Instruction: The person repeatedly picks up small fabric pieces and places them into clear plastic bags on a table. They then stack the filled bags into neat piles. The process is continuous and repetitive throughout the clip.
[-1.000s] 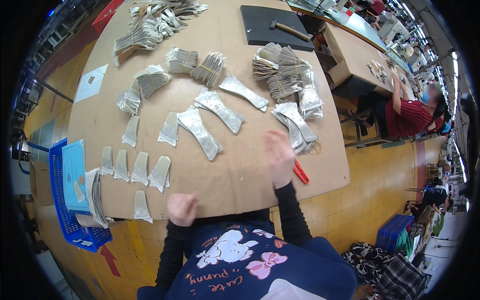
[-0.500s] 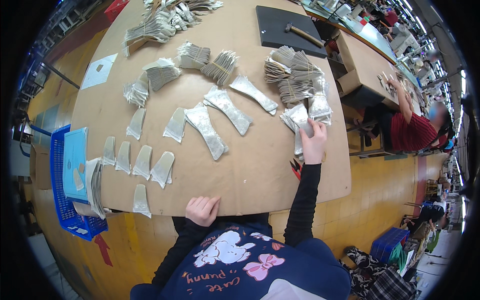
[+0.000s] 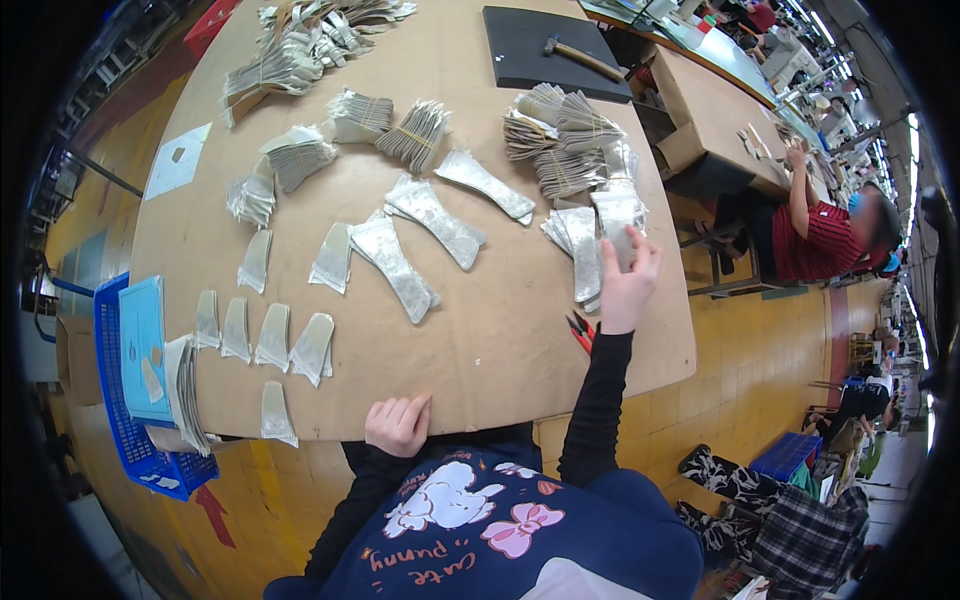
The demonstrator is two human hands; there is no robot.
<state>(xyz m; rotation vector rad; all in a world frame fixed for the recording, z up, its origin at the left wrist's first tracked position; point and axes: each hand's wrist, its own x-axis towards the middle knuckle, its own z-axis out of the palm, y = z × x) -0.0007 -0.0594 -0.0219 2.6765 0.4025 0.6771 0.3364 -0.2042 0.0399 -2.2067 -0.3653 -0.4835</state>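
Observation:
My right hand [image 3: 630, 288] pinches the near end of a pale grey-white, waisted flat piece [image 3: 617, 210] between thumb and fingers. That piece lies against the near side of the stacked bundles [image 3: 570, 172] at the table's right. Just left of it is a small fanned pile of like pieces [image 3: 578, 245]. Red-handled nippers [image 3: 582, 330] with dark tips lie left of my right wrist. My left hand [image 3: 398, 425] rests curled at the table's near edge, with nothing showing in it. More waisted pieces [image 3: 395, 268] lie mid-table, out of its reach.
Several short tapered pieces [image 3: 274, 335] lie spread at the left. Banded bundles [image 3: 360, 117] stand further back. A hammer [image 3: 585, 60] lies on a black slab [image 3: 510, 55]. A blue basket [image 3: 112, 350] adjoins the left edge. A co-worker [image 3: 815, 240] sits at the right.
My right hand has moved from the small fanned pile to the piece right of it. The nippers show more fully. My left hand stays curled at the edge; the whole view has shifted slightly.

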